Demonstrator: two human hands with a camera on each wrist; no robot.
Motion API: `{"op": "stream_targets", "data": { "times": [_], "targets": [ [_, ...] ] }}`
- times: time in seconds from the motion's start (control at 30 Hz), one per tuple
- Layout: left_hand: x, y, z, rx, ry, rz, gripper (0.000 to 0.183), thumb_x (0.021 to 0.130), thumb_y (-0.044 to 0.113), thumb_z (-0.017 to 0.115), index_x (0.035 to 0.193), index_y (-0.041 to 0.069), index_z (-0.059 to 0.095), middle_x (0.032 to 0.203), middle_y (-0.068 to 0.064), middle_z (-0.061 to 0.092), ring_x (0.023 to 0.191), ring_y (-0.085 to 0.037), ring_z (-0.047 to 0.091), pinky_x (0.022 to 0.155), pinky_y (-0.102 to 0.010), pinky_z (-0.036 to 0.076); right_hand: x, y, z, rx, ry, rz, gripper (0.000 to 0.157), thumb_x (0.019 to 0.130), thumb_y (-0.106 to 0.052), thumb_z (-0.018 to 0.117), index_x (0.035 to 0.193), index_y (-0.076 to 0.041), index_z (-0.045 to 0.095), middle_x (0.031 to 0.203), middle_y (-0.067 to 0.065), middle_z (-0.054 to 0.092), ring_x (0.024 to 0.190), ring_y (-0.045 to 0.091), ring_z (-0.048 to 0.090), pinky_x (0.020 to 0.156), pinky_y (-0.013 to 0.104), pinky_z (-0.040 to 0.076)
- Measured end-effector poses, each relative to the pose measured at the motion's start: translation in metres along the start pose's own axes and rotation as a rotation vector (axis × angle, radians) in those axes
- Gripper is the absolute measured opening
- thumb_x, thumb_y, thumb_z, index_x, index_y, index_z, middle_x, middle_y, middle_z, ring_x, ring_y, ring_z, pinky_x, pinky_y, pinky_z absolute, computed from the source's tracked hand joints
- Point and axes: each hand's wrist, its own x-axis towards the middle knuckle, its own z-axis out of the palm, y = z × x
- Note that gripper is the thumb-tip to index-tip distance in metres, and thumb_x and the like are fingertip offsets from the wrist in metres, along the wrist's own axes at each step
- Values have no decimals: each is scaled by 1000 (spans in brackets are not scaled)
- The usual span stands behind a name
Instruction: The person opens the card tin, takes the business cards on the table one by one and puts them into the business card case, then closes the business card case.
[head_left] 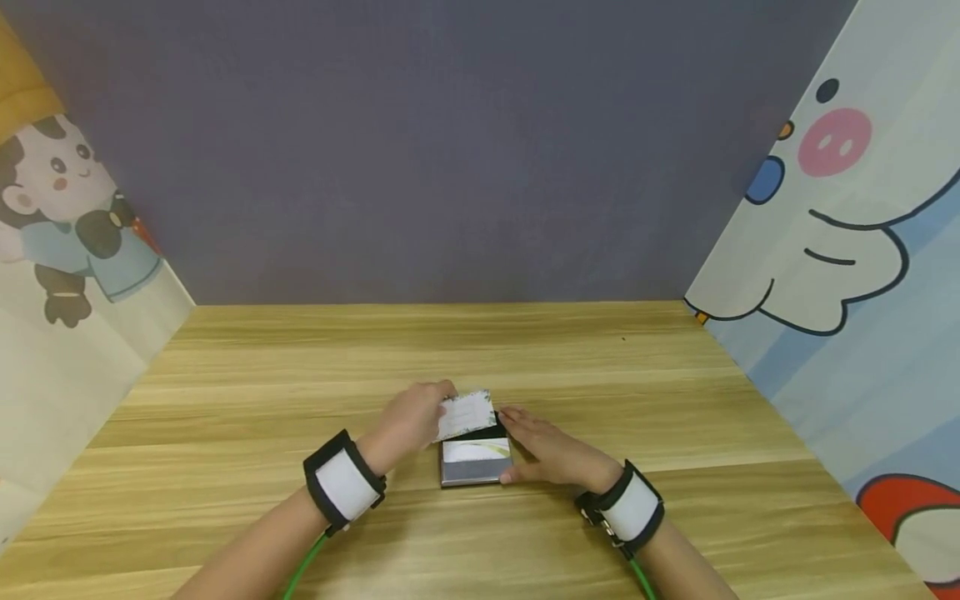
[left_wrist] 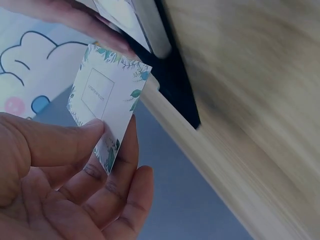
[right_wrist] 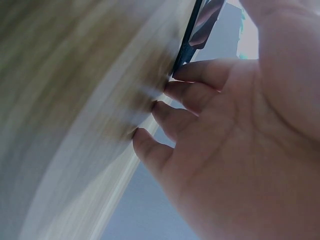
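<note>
My left hand pinches a white card with green leaf patterns along its edges. In the left wrist view the thumb lies on the printed face of the card, with fingers behind it. The card is tilted above a flat card case, which lies on the table with its black part exposed at the back. Inside the case shows another white card with a yellow-green curve. My right hand rests against the case's right side, fingers extended at the far corner, thumb at the near corner.
The wood-grain table extends around both hands. A dark grey panel stands behind it, with cartoon-printed walls at the left and right. Green cables run from the wrist straps.
</note>
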Motion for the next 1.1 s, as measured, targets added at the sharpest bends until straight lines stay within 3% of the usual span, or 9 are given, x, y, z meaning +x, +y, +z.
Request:
{"op": "stream_targets", "data": {
  "times": [0.33,0.57,0.83,1.1],
  "targets": [
    [0,9,10,-4,-47,73,25,82,-3,58,106,3,61,100,-17,67,84,-25,62,68,-35,56,-1,-3,-2,-11,-2,7,86,81,-45,60,138,8,23,146,30,20,133,40,17,107,56,23],
    [0,10,14,-3,-64,74,25,80,-4,59,104,2,61,100,-18,67,82,-25,62,66,-34,56,-1,-4,-2,-6,-7,15,87,81,-46,60,138,7,23,146,29,20,133,39,17,107,55,23],
    [0,11,16,14,-80,86,25,79,-4,60,103,2,63,94,-18,67,71,-20,59,52,-28,51,1,-4,-1,0,4,4,86,81,-48,59,139,5,23,147,27,21,133,38,18,107,56,24],
    [0,11,18,50,-98,85,26,79,3,65,105,3,60,93,-17,67,74,-22,61,57,-31,53,1,-4,-1,40,8,-6,84,81,-47,58,140,2,25,147,29,19,133,41,17,106,59,23]
  ]
}}
